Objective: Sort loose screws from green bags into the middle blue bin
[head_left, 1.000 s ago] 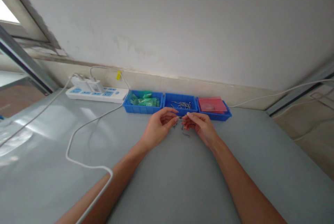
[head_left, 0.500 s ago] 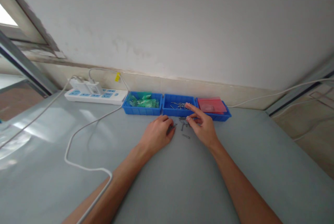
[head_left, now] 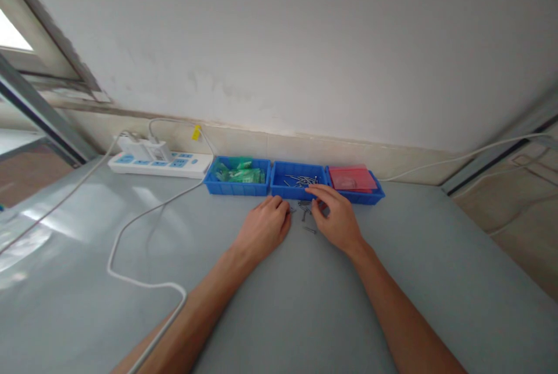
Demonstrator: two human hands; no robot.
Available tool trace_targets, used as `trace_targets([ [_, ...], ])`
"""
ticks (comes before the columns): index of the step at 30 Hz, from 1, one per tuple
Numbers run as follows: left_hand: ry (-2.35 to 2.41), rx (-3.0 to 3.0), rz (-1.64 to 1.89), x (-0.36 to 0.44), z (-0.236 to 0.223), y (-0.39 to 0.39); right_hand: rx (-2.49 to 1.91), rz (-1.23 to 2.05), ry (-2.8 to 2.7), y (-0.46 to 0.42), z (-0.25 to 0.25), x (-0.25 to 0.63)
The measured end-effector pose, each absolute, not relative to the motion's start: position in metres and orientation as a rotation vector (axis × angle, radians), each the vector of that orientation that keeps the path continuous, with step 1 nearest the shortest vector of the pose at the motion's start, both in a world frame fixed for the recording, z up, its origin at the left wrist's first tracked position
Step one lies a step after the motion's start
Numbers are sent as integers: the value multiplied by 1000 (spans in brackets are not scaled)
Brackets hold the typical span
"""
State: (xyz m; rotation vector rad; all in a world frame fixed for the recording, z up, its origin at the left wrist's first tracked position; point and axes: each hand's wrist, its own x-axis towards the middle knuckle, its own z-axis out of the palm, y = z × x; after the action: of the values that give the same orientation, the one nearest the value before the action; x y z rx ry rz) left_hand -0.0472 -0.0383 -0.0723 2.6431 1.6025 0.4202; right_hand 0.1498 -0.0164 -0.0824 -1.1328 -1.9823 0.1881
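My left hand (head_left: 267,223) rests on the table with its fingers curled closed around screws. Thin metal ends (head_left: 292,210) poke out beside its fingertips. To its right, several loose screws (head_left: 304,206) lie on the grey surface in front of the middle blue bin (head_left: 279,191). One screw (head_left: 310,230) lies apart, nearer to me. Over the right side of this pile, my right hand (head_left: 337,217) holds its thumb and index finger apart; its other fingers are curled and partly hidden. More screws (head_left: 301,180) are inside the middle bin.
The left blue bin (head_left: 238,189) holds green plastic packets (head_left: 244,175). Red bags (head_left: 352,178) fill the right blue bin (head_left: 378,195). A white power strip (head_left: 183,169) with plugged-in chargers stands against the wall. A white cable (head_left: 148,285) crosses the table and passes over my left forearm.
My right index finger has drawn down from over the middle bin toward the loose screws. My left fingers have turned slightly, hiding more of the screws in them.
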Motion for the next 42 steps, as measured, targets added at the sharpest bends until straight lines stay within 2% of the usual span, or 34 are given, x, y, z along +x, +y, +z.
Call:
trace_targets([
  [7,1522,2535,648,-48,-76,-36,-1107,219,-1917,-22,-68,151],
  [14,1351,2540,712,-48,-79,-35,-1046,979,-1810,-21,-71,149],
  [18,1350,2536,686,-49,-76,-35,-1006,1248,-1643,-18,-75,148],
  [22,1326,2480,719,-48,-73,-37,-948,1379,-1561,-16,-73,150],
  [29,1412,2453,780,-51,-74,-37,-945,1404,-1408,-15,-71,148],
  [42,1468,2631,451,-54,-70,-36,-988,953,-1482,-16,-68,152],
])
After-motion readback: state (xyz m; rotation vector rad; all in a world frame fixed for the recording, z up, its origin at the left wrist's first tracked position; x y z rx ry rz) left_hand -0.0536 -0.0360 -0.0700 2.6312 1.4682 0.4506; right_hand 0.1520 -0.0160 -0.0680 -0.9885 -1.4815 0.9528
